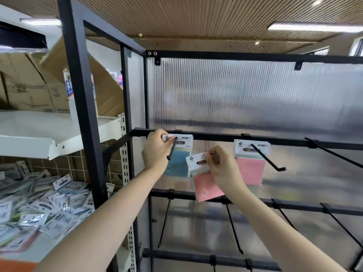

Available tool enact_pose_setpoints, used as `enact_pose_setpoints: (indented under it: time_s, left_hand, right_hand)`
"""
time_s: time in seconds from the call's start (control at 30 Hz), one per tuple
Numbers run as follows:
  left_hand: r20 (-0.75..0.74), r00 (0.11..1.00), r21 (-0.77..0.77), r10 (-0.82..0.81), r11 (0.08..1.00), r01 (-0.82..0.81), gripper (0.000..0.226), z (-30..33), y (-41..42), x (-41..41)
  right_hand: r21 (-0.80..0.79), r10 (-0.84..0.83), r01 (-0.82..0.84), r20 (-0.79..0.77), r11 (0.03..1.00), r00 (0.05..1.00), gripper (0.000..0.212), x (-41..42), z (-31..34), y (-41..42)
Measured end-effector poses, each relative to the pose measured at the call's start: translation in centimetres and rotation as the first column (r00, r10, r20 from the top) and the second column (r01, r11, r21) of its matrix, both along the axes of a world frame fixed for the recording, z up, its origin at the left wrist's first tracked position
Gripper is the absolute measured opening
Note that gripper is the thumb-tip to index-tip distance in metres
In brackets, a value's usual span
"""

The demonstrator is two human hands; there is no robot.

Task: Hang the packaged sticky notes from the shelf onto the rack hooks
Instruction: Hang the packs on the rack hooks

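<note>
Your left hand (pixel 157 152) has its fingers (pixel 155 137) curled round the white header of a blue packet (pixel 177 163), pinching it at the root of a black hook (pixel 172 149) on the rack's upper crossbar (pixel 216 136); the header reads "NOTE". Your right hand (pixel 222 165) pinches the top corner of a pink packet (pixel 206 185), tilted and held in the air between the blue one and a second pink packet (pixel 250 167) that already hangs on the next hook (pixel 269 160). The held header shows "STICKY"; the hung one's label is blurred.

Behind the hooks stands a ribbed translucent panel (pixel 245 95) in a black metal frame (pixel 78 75). More bare hooks (pixel 233 228) jut from the lower crossbars.

To your left, a white shelf (pixel 39 250) carries a loose heap of packaged sticky notes (pixel 39 209), their print too blurred to read. The shelf above it (pixel 49 126) holds open cardboard cartons (pixel 29 85); one shows letters starting "DIN". Overhead runs a slatted wooden ceiling (pixel 196 16) with strip lights (pixel 314 27).
</note>
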State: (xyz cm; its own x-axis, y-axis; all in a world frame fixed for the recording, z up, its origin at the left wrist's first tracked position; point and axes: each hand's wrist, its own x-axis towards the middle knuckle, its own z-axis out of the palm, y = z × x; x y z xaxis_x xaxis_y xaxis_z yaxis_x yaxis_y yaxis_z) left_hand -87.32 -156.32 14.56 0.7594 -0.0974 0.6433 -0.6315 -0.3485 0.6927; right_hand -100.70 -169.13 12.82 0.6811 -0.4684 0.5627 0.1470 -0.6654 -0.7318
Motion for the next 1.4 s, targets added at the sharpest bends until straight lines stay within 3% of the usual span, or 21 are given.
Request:
enact_pose_setpoints:
  time_s: [0.17, 0.27, 0.37, 0.5, 0.67, 0.77, 0.97, 1.2, 1.3, 1.4]
  left_hand:
    - [-0.060, 0.991, -0.080, 0.120, 0.989, -0.125, 0.036, -0.5, -0.2, -1.0]
    - [-0.133, 0.979, -0.196, 0.156, 0.964, -0.180, 0.026, -1.9, 0.6, -3.2]
    - [-0.164, 0.983, -0.214, -0.084, 0.976, 0.048, 0.005, -4.2, 1.4, -6.7]
    - [-0.142, 0.858, -0.188, -0.494, 0.864, 0.467, 0.030, -4.3, 2.0, -12.6]
    - [-0.030, 0.780, -0.202, -0.625, 0.768, 0.607, 0.028, -1.3, 1.2, -17.4]
    - [0.003, 0.758, -0.235, -0.652, 0.736, 0.634, 0.023, 0.0, 0.0, -19.5]
    - [-0.015, 0.703, -0.270, -0.711, 0.680, 0.682, 0.013, 1.2, -3.8, -20.9]
    - [-0.162, 0.698, -0.341, -0.697, 0.704, 0.623, 0.017, 0.6, -6.4, -19.7]
    - [-0.170, 0.661, -0.365, -0.731, 0.670, 0.647, 0.011, 0.3, -6.6, -19.5]
    - [-0.155, 0.693, -0.292, -0.704, 0.703, 0.649, 0.005, 0.0, -6.9, -19.2]
  right_hand:
    - [-0.021, 0.029, -0.030, -0.016, 0.999, 0.999, 0.025, -1.8, 0.0, 0.4]
    - [-0.047, 0.040, -0.041, -0.019, 0.998, 0.999, 0.020, -3.3, 0.2, 0.8]
    - [-0.106, 0.038, -0.037, 0.003, 0.994, 0.999, 0.008, -5.2, 0.2, 1.3]
    - [-0.354, -0.009, 0.061, 0.148, 0.933, 0.989, 0.003, -8.3, 0.5, 2.4]
    - [-0.533, -0.030, 0.233, 0.363, 0.813, 0.931, 0.012, -12.8, 1.4, 2.4]
    - [-0.456, -0.053, 0.249, 0.399, 0.854, 0.915, 0.009, -14.9, 1.9, 1.5]
    - [-0.112, -0.075, 0.112, 0.288, 0.987, 0.955, 0.011, -16.2, 3.0, -1.4]
    - [0.074, 0.047, -0.062, 0.188, 0.995, 0.981, 0.008, -15.8, 3.5, -4.0]
    - [0.112, 0.112, -0.134, 0.182, 0.985, 0.977, 0.009, -15.8, 3.2, -4.8]
    - [0.195, 0.162, -0.192, 0.157, 0.962, 0.974, 0.008, -15.7, 2.7, -5.9]
